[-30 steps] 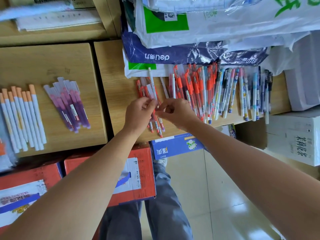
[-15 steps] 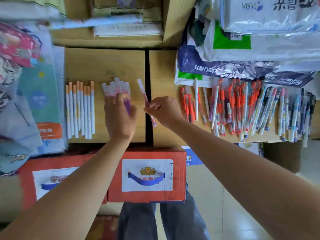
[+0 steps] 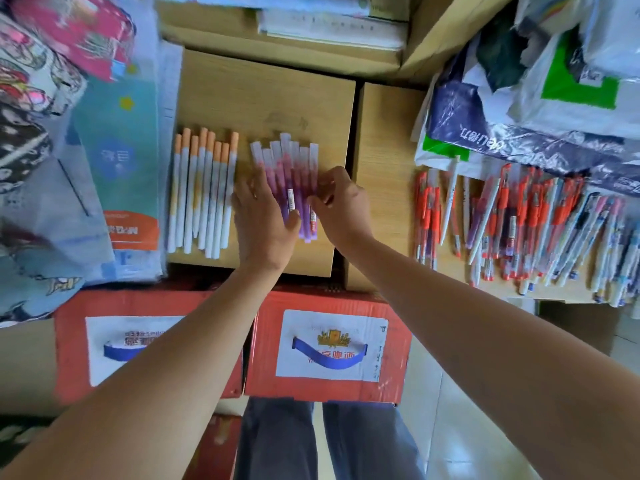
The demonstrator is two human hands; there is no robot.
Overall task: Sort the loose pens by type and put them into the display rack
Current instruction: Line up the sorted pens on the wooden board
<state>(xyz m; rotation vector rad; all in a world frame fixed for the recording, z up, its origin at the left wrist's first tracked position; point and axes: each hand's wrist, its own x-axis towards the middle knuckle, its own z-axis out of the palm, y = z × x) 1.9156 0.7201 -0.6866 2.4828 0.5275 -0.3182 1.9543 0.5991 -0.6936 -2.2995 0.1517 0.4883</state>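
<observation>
A bunch of purple pens (image 3: 293,168) lies side by side on the left wooden board (image 3: 270,95). My left hand (image 3: 263,220) rests against the bunch's left side, fingers straight, thumb laid across the barrels. My right hand (image 3: 343,209) is at the bunch's right edge, its curled fingers pinching the outermost purple pen (image 3: 313,157). Left of them lies a row of white pens with orange caps (image 3: 204,192). A mixed heap of loose pens (image 3: 519,230), many red-orange, covers the right wooden board (image 3: 381,161). No display rack shows.
Two red cardboard boxes (image 3: 329,306) stand in front of the boards, above my knees. Plastic-wrapped stationery packs (image 3: 114,150) pile up at the left. Blue and white plastic bags (image 3: 519,133) overhang the loose pens at the right. A dark gap separates the two boards.
My right hand carried one purple pen from the right board to the purple bunch. My left hand moved to the bunch's left side. The view swung left.
</observation>
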